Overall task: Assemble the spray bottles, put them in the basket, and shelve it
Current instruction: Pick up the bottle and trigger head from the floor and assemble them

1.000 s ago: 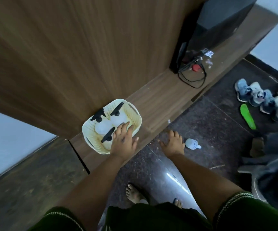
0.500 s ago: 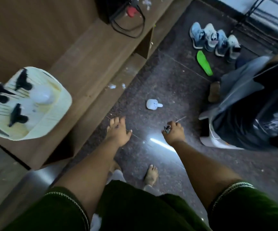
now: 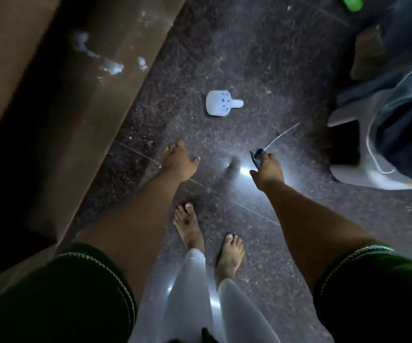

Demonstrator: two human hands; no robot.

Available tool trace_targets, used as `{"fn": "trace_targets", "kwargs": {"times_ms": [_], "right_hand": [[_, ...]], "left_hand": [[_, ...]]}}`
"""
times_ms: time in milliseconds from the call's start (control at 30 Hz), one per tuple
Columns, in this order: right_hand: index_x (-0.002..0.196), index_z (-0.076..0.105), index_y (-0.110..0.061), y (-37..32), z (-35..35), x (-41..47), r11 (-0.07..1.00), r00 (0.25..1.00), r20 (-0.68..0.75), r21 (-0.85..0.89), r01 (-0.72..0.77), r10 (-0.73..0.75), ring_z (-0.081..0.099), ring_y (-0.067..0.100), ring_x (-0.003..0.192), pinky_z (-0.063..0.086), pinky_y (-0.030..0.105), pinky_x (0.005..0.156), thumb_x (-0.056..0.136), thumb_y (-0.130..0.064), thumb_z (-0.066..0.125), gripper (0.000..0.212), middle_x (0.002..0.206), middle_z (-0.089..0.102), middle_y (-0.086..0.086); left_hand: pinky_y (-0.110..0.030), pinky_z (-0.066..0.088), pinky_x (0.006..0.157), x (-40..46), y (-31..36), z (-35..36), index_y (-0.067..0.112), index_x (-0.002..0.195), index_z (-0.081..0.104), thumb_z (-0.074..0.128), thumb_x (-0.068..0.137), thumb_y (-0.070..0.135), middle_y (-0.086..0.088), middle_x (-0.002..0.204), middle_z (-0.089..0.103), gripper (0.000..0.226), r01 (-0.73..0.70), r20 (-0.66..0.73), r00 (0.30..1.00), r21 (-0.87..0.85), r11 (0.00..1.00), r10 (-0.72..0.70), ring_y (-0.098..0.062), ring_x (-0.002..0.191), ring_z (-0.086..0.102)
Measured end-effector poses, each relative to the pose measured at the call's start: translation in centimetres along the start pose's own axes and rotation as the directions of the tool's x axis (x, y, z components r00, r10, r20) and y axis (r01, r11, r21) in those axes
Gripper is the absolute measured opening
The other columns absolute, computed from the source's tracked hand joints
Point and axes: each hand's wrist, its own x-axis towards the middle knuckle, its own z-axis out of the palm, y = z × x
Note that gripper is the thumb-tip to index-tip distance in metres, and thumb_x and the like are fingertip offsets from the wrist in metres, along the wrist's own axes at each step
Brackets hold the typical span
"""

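1. One white bottle [image 3: 221, 105] lies on its side on the dark floor [image 3: 261, 58], neck pointing right, with no sprayer on it.
2. One black sprayer head [image 3: 256, 158] with a thin tube [image 3: 284, 133] is in view. The basket is out of view.
3. Two hands and two bare feet [image 3: 209, 241] show.
4. The left hand [image 3: 179, 160] hangs with fingers straight and relaxed, holding nothing, below and left of the bottle.
5. The right hand [image 3: 268, 169] pinches the sprayer head in curled fingers; the tube slants up and to the right from it.
6. The wooden ledge [image 3: 59, 95] runs along the left, its edge close beside the left arm; white scraps [image 3: 112, 66] lie on it.
7. A pale chair [image 3: 355, 167] draped with dark cloth [image 3: 407, 115] bounds the right, near the right hand.
8. Bare floor lies between ledge and chair, around the bottle and both hands.
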Motion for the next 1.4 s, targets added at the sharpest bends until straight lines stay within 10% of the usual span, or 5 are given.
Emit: {"fn": "trace_targets", "kwargs": {"times_ms": [633, 867, 1167, 1300, 1400], "right_hand": [[0.119, 0.053, -0.024, 7.0, 11.7, 16.4, 0.998, 0.985, -0.164, -0.018, -0.055, 0.052, 0.045, 0.037, 0.112, 0.050, 0.050, 0.085, 0.080, -0.020, 0.069, 0.042, 0.137, 0.033, 0.005], [0.104, 0.054, -0.021, 3.1, 10.1, 17.8, 0.972, 0.945, -0.327, 0.229, 0.055, 0.024, 0.055, 0.032, 0.098, 0.052, 0.045, 0.079, 0.076, -0.019, 0.068, 0.031, 0.122, 0.046, 0.001], [0.102, 0.045, -0.017, -2.0, 2.6, 19.2, 0.488, 0.846, -0.403, 0.849, 0.203, 0.350, 0.059, 0.023, 0.082, 0.050, 0.033, 0.078, 0.085, -0.026, 0.065, 0.028, 0.088, 0.059, -0.003], [0.087, 0.048, -0.022, -1.5, -0.1, 18.8, -0.101, 0.910, -0.085, 0.985, 0.137, 0.406, 0.060, 0.016, 0.061, 0.047, 0.023, 0.048, 0.090, -0.027, 0.062, 0.015, 0.081, 0.063, 0.006], [0.104, 0.056, -0.017, -1.0, -0.6, 17.4, -0.162, 0.947, 0.058, 0.987, -0.007, 0.316, 0.061, 0.007, 0.053, 0.034, 0.018, 0.046, 0.089, -0.035, 0.062, 0.024, 0.073, 0.064, 0.003]], "left_hand": [[-0.040, 0.033, 0.111, 22.3, 5.0, 7.5, 0.020, 0.152, -0.001, 0.078, 0.073, 0.043, -0.015, 0.157, 0.008, 0.114, -0.178, -0.204, 0.972, -0.316, 0.932, 0.116, -0.032, 0.142, 0.026], [-0.048, 0.024, 0.115, 24.5, 7.6, 6.6, 0.025, 0.151, 0.010, 0.085, 0.061, 0.047, -0.010, 0.159, 0.004, 0.119, -0.361, -0.231, 0.897, 0.112, 0.926, 0.377, -0.037, 0.144, 0.012], [-0.038, 0.043, 0.105, 24.7, 8.5, 6.9, 0.008, 0.141, 0.031, 0.084, 0.069, 0.024, -0.013, 0.144, 0.034, 0.091, -0.266, -0.150, 0.957, -0.108, 0.958, 0.249, -0.027, 0.131, 0.043], [-0.036, 0.046, 0.102, 23.6, 5.6, 7.1, 0.004, 0.136, 0.041, 0.091, 0.059, 0.017, -0.015, 0.137, 0.044, 0.093, -0.249, -0.253, 0.953, -0.338, 0.908, 0.167, -0.027, 0.123, 0.051], [-0.039, 0.040, 0.108, 22.8, 4.1, 6.9, 0.004, 0.136, 0.043, 0.090, 0.060, 0.015, -0.015, 0.137, 0.044, 0.091, -0.283, -0.269, 0.942, -0.305, 0.910, 0.203, -0.026, 0.127, 0.046]]}}
